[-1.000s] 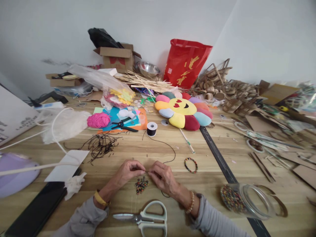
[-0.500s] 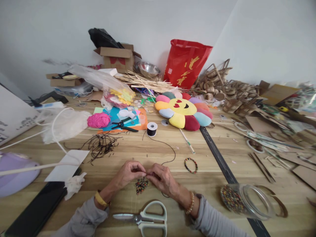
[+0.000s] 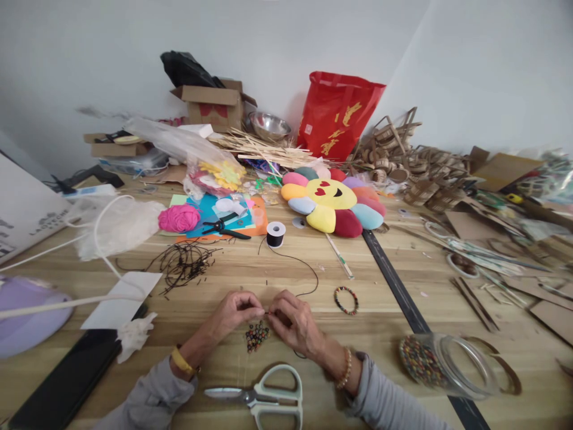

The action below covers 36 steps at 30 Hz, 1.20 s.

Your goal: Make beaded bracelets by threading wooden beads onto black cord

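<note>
My left hand point(image 3: 240, 312) and my right hand point(image 3: 294, 321) meet almost tip to tip above the table, both closed in a pinch. Between the fingertips runs a thin dark cord, perhaps with a bead on it, too small to be sure. Black cord point(image 3: 308, 291) trails from a white spool point(image 3: 276, 235) behind my right hand, and a piece shows again below that wrist. Just under my fingers lies a small pile of multicoloured beads point(image 3: 256, 337). Scissors point(image 3: 273, 394) with pale handles rest nearer to me. A finished-looking beaded bracelet point(image 3: 346, 300) lies to the right.
A clear jar point(image 3: 447, 364) of beads lies on its side at right. Left are a tangle of black cord point(image 3: 188, 263), a black phone-like slab point(image 3: 67, 376) and crumpled tissue point(image 3: 135, 337). Behind sit pink yarn point(image 3: 179, 218), pliers point(image 3: 224, 228) and a flower cushion point(image 3: 329, 200).
My right hand has shifted slightly up and its fingertips have drawn a little apart from my left hand's, showing a bit more cord. Everything else stays in place.
</note>
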Motion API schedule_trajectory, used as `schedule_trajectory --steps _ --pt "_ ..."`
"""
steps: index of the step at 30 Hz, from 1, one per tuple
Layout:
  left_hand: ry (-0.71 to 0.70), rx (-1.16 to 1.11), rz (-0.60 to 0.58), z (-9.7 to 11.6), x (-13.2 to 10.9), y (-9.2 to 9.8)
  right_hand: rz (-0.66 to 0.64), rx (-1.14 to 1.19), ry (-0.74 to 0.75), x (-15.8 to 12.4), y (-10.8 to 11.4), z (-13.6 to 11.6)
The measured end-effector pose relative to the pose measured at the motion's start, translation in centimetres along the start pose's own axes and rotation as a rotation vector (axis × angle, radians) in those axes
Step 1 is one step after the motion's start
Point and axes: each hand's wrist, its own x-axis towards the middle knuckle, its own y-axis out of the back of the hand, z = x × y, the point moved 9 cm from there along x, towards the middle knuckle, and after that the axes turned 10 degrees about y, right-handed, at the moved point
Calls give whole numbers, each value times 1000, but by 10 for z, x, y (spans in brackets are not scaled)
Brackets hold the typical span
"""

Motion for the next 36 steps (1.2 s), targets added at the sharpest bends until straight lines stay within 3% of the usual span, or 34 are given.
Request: schedule_trajectory --steps 6,25,36 --pt "36 -79 15 -4 0 6 47 -96 -30 -1 3 3" --pt "26 -20 17 -2 -1 3 -4 48 79 -3 -4 -2" --pt "4 41 -2 2 -1 0 -30 82 38 1 -4 -3"
